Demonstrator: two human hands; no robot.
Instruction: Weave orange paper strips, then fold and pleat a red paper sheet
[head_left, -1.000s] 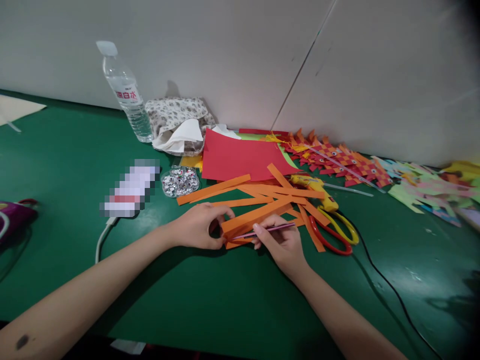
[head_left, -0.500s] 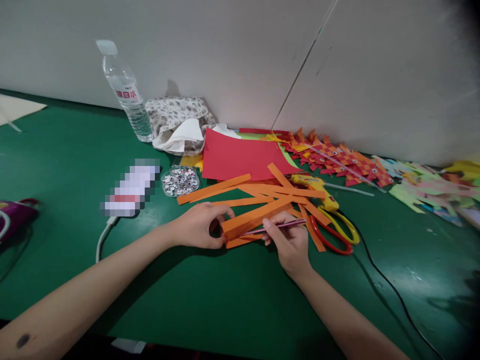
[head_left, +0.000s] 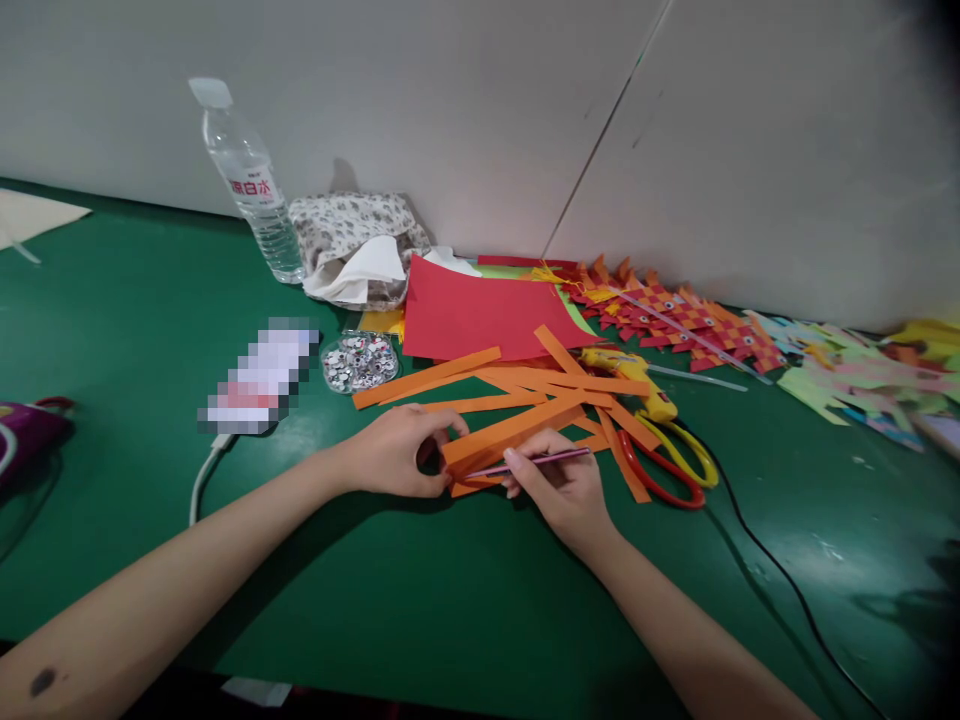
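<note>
My left hand [head_left: 401, 450] is closed, with thumb and fingers curled around the left end of a folded orange paper strip [head_left: 510, 428]. In my right hand [head_left: 566, 490] is a slim pinkish-purple pencil [head_left: 551, 458], gripped as for writing. Its pointed end reaches left over the lower layer of orange paper, close to my left fingertips. More orange paper strips [head_left: 427, 377] lie loosely crossed just behind both hands. To the right of my right hand are scissors [head_left: 660, 475] with red and yellow handles, their blades hidden under the strips.
Behind the strips lie red paper sheets [head_left: 480, 310] and a yellow glue gun [head_left: 652, 390] with a black cord. A bag of googly eyes [head_left: 360, 362], a phone [head_left: 262, 380] and a water bottle [head_left: 251, 185] are on the left. Woven red-orange paper pieces [head_left: 682, 325] lie at the wall.
My right hand and the pencil have shifted left and slightly down, bringing the tip nearer the left end of the strip. My left hand keeps its hold.
</note>
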